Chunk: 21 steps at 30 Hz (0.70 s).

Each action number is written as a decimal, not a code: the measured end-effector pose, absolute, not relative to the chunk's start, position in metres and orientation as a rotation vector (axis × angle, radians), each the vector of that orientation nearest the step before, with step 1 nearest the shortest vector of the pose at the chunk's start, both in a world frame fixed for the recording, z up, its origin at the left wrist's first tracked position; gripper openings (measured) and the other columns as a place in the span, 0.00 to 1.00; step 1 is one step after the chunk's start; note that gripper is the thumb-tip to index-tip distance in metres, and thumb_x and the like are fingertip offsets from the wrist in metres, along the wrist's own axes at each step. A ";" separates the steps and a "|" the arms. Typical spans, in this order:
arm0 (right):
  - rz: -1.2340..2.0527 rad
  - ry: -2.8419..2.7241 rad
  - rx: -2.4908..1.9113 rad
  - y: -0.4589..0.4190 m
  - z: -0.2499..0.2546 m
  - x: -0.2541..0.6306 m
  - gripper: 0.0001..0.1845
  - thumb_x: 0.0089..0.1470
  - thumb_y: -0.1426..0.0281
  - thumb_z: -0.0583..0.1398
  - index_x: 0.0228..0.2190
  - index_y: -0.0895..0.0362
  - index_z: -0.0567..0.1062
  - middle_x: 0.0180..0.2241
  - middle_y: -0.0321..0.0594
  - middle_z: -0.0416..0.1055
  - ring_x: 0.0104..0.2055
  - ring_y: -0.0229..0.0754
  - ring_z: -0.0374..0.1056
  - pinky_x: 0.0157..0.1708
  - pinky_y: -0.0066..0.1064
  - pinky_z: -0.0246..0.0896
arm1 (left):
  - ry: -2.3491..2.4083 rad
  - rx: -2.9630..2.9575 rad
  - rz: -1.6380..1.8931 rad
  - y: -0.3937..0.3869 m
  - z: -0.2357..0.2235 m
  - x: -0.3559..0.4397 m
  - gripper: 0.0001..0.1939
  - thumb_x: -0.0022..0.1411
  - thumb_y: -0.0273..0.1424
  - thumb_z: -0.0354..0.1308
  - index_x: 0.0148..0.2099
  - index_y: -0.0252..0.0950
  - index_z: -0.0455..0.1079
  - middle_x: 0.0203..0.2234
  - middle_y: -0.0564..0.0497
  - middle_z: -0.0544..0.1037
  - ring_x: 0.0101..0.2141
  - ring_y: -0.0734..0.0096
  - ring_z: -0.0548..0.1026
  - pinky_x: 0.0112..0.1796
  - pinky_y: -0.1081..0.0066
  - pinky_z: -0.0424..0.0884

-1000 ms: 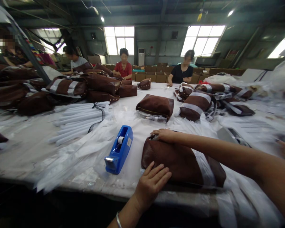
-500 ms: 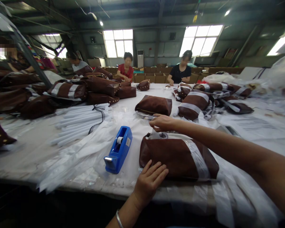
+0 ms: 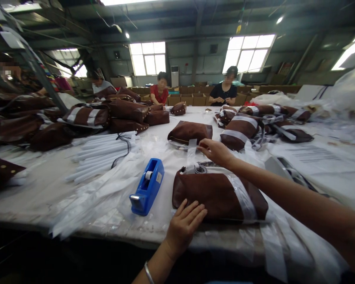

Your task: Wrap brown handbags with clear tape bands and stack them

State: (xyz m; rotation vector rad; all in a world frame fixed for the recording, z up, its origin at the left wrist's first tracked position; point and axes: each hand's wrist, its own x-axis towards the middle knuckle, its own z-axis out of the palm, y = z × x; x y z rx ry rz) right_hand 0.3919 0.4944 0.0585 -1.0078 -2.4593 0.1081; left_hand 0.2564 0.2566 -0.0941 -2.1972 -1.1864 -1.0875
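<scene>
A brown leather-like bag (image 3: 207, 193) lies before me, with a whitish translucent band (image 3: 242, 197) round its right part. My left hand (image 3: 185, 223) rests open on the bag's near left side, fingers stretched out. Beyond the bag's far edge is my right hand (image 3: 217, 153), its fingers bent and a little apart. Just left of those fingertips, a whitish strip (image 3: 191, 152) stands up from the bag's far side; whether they touch it is unclear. Near the strip's base lies a grey ring-like coil (image 3: 200, 169).
A blue tape dispenser (image 3: 148, 187) stands left of the bag. Several white rolled strips (image 3: 103, 154) lie farther left. Brown bags are piled left (image 3: 127, 110) and right (image 3: 239, 130), with another bag (image 3: 191, 131) straight ahead. Two people (image 3: 159, 92) work across the table.
My right hand has moved right, off the whitish strip, which now shows upright beside the fingers. My left hand stays on the bag.
</scene>
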 end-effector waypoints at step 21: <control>0.858 -2.468 -1.656 0.561 -0.010 0.328 0.30 0.40 0.46 0.71 0.29 0.61 0.80 0.27 0.50 0.77 0.37 0.54 0.74 0.38 0.38 0.68 | -1.221 -2.116 -1.061 0.255 -0.096 0.266 0.20 0.69 0.20 0.47 0.57 0.38 0.71 0.51 0.51 0.79 0.57 0.70 0.73 0.64 0.58 0.61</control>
